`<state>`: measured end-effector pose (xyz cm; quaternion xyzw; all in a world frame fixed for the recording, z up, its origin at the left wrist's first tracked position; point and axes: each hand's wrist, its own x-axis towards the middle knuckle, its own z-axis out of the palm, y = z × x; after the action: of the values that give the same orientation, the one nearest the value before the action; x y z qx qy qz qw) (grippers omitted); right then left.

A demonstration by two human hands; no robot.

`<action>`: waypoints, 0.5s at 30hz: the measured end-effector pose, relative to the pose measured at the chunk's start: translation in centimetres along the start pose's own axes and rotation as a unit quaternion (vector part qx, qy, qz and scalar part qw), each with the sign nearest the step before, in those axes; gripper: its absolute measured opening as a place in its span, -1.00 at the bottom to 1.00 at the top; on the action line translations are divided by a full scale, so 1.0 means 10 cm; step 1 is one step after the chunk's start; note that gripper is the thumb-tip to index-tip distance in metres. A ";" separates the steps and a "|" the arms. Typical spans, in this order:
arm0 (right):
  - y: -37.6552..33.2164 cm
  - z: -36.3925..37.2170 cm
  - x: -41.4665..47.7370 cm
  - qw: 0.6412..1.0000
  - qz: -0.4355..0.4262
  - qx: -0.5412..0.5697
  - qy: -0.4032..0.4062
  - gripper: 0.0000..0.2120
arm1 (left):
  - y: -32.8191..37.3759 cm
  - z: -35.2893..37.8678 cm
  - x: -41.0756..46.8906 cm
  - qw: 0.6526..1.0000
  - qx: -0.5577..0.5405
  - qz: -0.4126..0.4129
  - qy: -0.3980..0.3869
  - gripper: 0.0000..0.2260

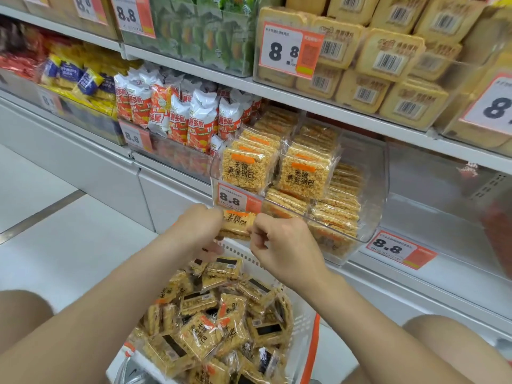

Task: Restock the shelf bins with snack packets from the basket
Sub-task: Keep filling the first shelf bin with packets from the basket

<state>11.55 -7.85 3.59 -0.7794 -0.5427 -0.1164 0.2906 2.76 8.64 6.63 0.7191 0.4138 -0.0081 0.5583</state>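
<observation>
The left hand curls round the left end of a rice-crust packet - held level just above the white basket heaped with more of the same - while the right hand pinches its right end. Just beyond, to the right, the clear shelf bin holds upright packets.

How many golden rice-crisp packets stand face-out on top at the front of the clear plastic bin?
2: the left packet and the right packet, side by side; others behind are partly hidden.
</observation>
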 end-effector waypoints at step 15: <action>-0.01 -0.20 0.07 0.932 0.278 0.197 0.124 -0.62 | 0.00 0.30 0.03 0.963 -0.260 0.063 0.018 -0.70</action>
<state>11.96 -8.42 5.60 -0.8055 -0.2760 -0.0169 0.5242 4.29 6.32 5.35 0.5737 0.3652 0.1482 0.7180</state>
